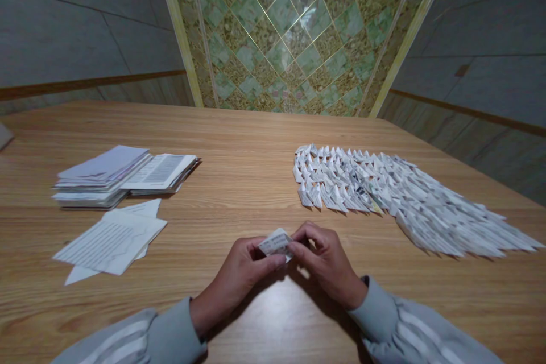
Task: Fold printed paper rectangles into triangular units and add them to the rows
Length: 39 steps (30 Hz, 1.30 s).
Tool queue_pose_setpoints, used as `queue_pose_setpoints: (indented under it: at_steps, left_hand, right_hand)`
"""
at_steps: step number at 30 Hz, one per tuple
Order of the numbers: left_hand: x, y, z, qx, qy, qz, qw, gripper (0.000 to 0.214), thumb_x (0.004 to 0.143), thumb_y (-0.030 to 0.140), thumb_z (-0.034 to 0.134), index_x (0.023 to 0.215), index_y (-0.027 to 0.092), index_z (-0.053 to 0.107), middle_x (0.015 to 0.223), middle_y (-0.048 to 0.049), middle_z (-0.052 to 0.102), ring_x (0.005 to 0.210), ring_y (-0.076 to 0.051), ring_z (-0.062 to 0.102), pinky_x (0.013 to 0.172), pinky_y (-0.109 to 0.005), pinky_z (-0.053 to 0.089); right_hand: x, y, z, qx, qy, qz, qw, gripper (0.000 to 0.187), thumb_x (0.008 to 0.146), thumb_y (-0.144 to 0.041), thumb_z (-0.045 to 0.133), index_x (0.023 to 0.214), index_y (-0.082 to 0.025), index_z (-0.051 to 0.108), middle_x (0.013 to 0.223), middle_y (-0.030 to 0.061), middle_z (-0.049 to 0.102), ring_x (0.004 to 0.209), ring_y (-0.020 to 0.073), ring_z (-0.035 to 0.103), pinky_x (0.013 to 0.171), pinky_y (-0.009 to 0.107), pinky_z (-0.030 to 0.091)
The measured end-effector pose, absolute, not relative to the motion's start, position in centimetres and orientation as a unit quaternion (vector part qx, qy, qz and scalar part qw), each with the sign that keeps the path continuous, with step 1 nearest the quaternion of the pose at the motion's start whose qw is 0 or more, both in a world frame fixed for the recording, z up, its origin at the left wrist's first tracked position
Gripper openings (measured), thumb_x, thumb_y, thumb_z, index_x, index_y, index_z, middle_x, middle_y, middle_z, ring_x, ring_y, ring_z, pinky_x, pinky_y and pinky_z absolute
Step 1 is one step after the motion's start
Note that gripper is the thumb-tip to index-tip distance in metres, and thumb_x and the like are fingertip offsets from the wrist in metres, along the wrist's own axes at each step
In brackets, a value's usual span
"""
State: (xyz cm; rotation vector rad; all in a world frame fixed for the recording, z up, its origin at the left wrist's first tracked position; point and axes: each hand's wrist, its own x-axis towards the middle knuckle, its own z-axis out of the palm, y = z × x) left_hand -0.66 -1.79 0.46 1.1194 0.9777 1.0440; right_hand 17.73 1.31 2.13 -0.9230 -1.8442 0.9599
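Between my two hands is a small folded piece of printed paper (275, 242), held just above the table near its front. My left hand (244, 270) is closed on its left side, thumb along the lower edge. The thumb and fingers of my right hand (326, 259) pinch its right side. To the right lie many folded paper boats (336, 173), lined up in tight rows with their points up. Left of my hands, two loose sheets of printed paper (111, 242) overlap on the table.
Stacks of paper (102, 168) and printed pages (160, 173) stand at the left behind the loose sheets. The wooden table (230, 182) reaches back to a green and gold tiled wall (281, 34). A pale object (4, 136) shows at the far left edge.
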Motion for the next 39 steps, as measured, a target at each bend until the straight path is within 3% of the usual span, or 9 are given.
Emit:
queue_pose_setpoints:
  at_steps: [4,13,17,19,22,25,31,36,39]
  left_hand:
    - [-1.0,-2.0,0.6,0.527,0.417,0.462,0.579,0.018,0.079,0.029,0.073,0.075,0.011,0.075,0.072,-0.0045,0.070,0.068,-0.017,0.059,0.065,-0.027,0.045]
    - [-1.0,-1.8,1.0,0.520,0.456,0.470,0.549,0.015,0.076,0.027,0.071,0.073,0.012,0.073,0.068,-0.0031,0.067,0.064,-0.016,0.056,0.061,-0.026,0.043]
    - [-1.1,-1.6,1.0,0.512,0.478,0.491,0.518,0.015,0.075,0.028,0.072,0.071,0.014,0.072,0.065,-0.0025,0.068,0.061,-0.016,0.058,0.058,-0.025,0.044]
    - [-1.4,-1.6,1.0,0.551,0.483,0.489,0.473,0.015,0.078,0.026,0.069,0.070,0.015,0.072,0.065,-0.0024,0.069,0.062,-0.016,0.060,0.060,-0.025,0.045]
    - [-2.0,-1.5,0.9,0.640,0.472,0.475,0.377,0.014,0.084,0.022,0.064,0.078,0.018,0.076,0.073,-0.0038,0.073,0.069,-0.018,0.065,0.065,-0.026,0.047]
    - [-2.5,-1.3,0.6,0.723,0.440,0.457,0.274,0.015,0.088,0.020,0.062,0.085,0.021,0.077,0.084,-0.0055,0.076,0.079,-0.021,0.067,0.073,-0.029,0.049]
    - [-2.9,-1.3,0.9,0.782,0.443,0.404,0.170,0.038,0.087,0.011,0.060,0.123,0.021,0.059,0.112,-0.0095,0.067,0.101,-0.023,0.061,0.086,-0.033,0.048]
    - [-2.9,-1.3,1.1,0.843,0.417,0.294,0.170,0.011,0.091,0.026,0.064,0.099,0.019,0.063,0.095,-0.0069,0.066,0.088,-0.023,0.059,0.076,-0.031,0.045]
    - [-3.0,-0.9,0.3,0.869,0.403,0.253,0.136,0.014,0.097,0.031,0.058,0.095,0.020,0.067,0.088,-0.0053,0.067,0.083,-0.022,0.058,0.072,-0.031,0.043]
  right_hand:
    - [17.9,1.4,2.1,-0.366,-0.743,0.420,0.371,0.026,0.089,-0.038,0.065,0.072,-0.018,0.064,0.065,-0.0004,0.062,0.060,0.0136,0.055,0.057,0.024,0.040]
    - [18.2,1.9,2.3,-0.343,-0.786,0.319,0.403,0.040,0.094,-0.041,0.059,0.060,-0.019,0.056,0.060,-0.0020,0.055,0.061,0.0132,0.050,0.059,0.026,0.036]
    - [18.5,2.1,2.5,-0.349,-0.788,0.320,0.395,0.037,0.094,-0.040,0.060,0.063,-0.019,0.059,0.062,-0.0011,0.058,0.062,0.0140,0.052,0.060,0.027,0.038]
    - [18.7,2.1,2.6,-0.343,-0.798,0.314,0.383,0.025,0.091,-0.040,0.065,0.076,-0.019,0.066,0.072,0.0011,0.064,0.070,0.0165,0.056,0.064,0.028,0.041]
    - [18.7,2.1,2.7,-0.320,-0.822,0.274,0.384,0.021,0.085,-0.034,0.073,0.099,-0.020,0.067,0.090,0.0047,0.068,0.083,0.0204,0.058,0.072,0.031,0.043]
    - [18.7,2.2,2.3,-0.284,-0.853,0.206,0.387,0.001,0.089,-0.021,0.064,0.089,-0.020,0.064,0.082,0.0042,0.066,0.081,0.0204,0.055,0.073,0.032,0.041]
    - [19.1,2.7,1.3,-0.275,-0.901,0.032,0.334,0.018,0.097,-0.019,0.052,0.081,-0.018,0.061,0.075,0.0050,0.062,0.073,0.0203,0.047,0.067,0.033,0.032]
    - [19.0,2.7,0.7,-0.266,-0.927,-0.036,0.264,0.022,0.097,-0.018,0.054,0.077,-0.017,0.061,0.072,0.0048,0.060,0.074,0.0203,0.045,0.068,0.034,0.030]
    - [18.9,2.4,0.7,-0.267,-0.937,-0.021,0.225,0.018,0.096,-0.018,0.056,0.079,-0.017,0.061,0.077,0.0049,0.061,0.076,0.0204,0.045,0.070,0.034,0.030]
